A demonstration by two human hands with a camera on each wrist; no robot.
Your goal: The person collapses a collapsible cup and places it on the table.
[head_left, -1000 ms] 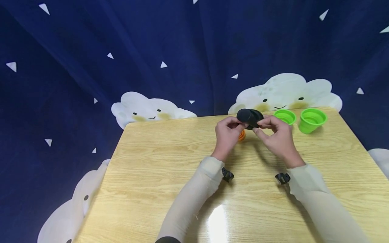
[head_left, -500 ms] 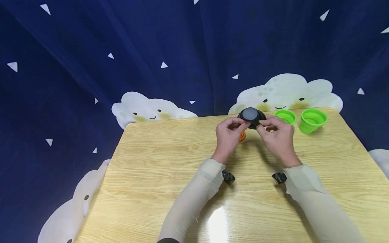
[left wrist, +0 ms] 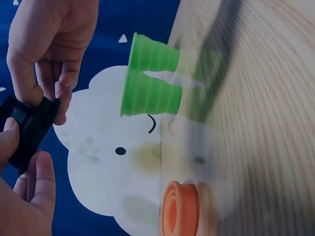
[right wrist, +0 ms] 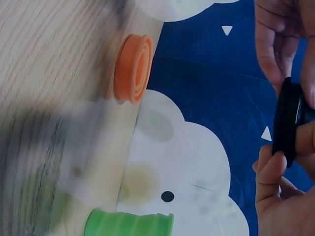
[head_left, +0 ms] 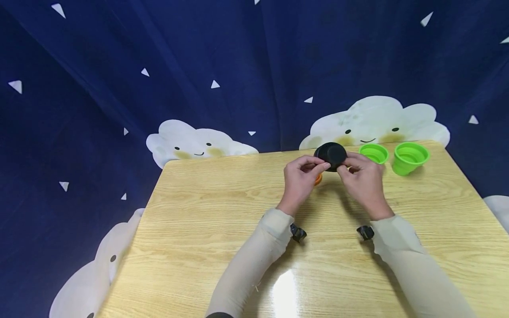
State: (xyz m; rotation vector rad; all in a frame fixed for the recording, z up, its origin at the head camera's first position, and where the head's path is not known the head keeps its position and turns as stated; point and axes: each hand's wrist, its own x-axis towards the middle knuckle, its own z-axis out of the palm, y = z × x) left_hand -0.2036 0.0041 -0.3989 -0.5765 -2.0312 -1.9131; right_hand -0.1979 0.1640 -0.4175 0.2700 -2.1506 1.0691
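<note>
Here, the left hand [head_left: 301, 179] and right hand [head_left: 362, 181] each pinch the black round piece [head_left: 333, 153] at its edge, raised above and slightly right of the orange ringed cup [right wrist: 129, 69]. Two green cups [head_left: 409, 159] stand farther right of that orange ringed cup.
</note>
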